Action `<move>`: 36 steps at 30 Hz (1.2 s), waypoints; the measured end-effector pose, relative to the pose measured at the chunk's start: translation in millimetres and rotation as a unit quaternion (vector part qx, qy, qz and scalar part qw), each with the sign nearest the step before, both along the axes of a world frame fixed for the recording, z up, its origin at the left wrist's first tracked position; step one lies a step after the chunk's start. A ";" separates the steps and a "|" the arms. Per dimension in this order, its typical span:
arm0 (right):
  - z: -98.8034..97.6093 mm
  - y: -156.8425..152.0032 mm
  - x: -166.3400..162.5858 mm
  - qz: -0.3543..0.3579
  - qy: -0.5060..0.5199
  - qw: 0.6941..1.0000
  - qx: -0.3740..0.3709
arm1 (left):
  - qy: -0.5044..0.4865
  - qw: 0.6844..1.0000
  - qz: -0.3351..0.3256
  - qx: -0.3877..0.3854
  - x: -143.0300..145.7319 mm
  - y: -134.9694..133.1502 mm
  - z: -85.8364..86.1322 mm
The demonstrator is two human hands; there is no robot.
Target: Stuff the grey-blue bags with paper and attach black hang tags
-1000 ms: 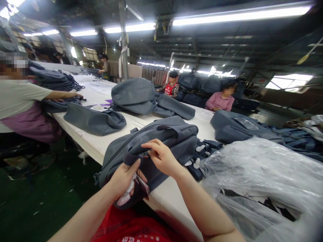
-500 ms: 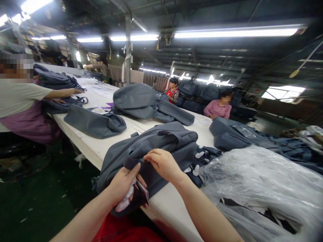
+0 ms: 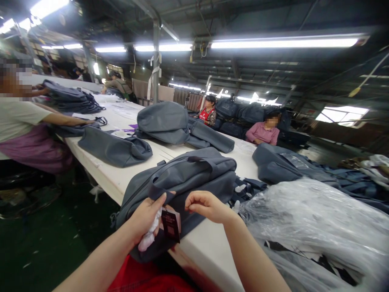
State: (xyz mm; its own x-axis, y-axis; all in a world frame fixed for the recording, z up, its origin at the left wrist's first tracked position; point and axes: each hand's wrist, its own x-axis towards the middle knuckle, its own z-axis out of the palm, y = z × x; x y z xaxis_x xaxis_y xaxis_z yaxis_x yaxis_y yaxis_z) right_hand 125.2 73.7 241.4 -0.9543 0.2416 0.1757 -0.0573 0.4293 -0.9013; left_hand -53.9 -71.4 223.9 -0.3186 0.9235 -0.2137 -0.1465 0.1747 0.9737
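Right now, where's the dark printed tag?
Head view, below centre and slightly left: the dark printed tag is in front of the nearest grey bag, just right of the left-hand grip.

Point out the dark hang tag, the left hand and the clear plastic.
Dark hang tag (image 3: 170,225), head view: its printed face.
Left hand (image 3: 148,216), head view: back of the hand.
Clear plastic (image 3: 306,211), head view: crumpled upper surface.

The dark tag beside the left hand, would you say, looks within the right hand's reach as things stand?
Probably yes: the right hand is close by, and nothing appears to stand between it and the dark tag.
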 end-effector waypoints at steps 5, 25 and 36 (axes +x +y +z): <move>-10.2 -0.7 -1.7 0.001 0.118 0.990 -0.071 | 0.028 1.000 -0.009 -0.006 -1.3 0.8 -3.3; -18.8 -29.6 35.3 0.053 0.018 0.994 -0.097 | -0.030 0.998 -0.030 -0.044 -5.8 5.3 0.8; -19.4 -100.8 40.0 -0.085 -0.174 0.953 0.234 | -0.175 0.981 -0.052 -0.057 -11.3 2.1 -8.4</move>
State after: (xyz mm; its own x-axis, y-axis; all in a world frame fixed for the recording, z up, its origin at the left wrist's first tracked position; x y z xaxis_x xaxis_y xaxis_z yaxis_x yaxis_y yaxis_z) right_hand 165.2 -27.1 222.0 -0.9287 0.3705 -0.0172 0.3156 0.7648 -0.5617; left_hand -65.2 -69.3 215.5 -0.1119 0.9109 -0.3972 -0.4446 0.3116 0.8398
